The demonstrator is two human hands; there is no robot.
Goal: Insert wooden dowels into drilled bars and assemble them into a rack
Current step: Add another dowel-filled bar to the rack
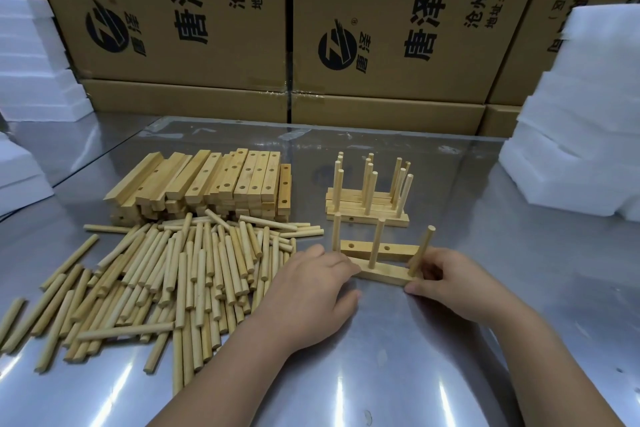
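- On the steel table [381,374], near its middle, a bar [384,273] lies flat with three dowels [376,243] standing in its holes; the right-hand dowel [423,246] leans.
- Left hand [311,291] grips the bar's left end, fingers curled together over it.
- Right hand [453,282] holds the right end, fingers curled at the leaning dowel's foot, thumb on the near edge.
- Just behind lies a second bar [377,248], two side holes showing.
- Finished racks [367,206] stand farther back; loose dowels [173,274] and stacked drilled bars [214,180] lie to the left.
- Cardboard boxes [166,28] behind are closed; their contents cannot be told.

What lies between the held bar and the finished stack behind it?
One loose drilled bar lies between the held bar and the stack; the head view shows it.
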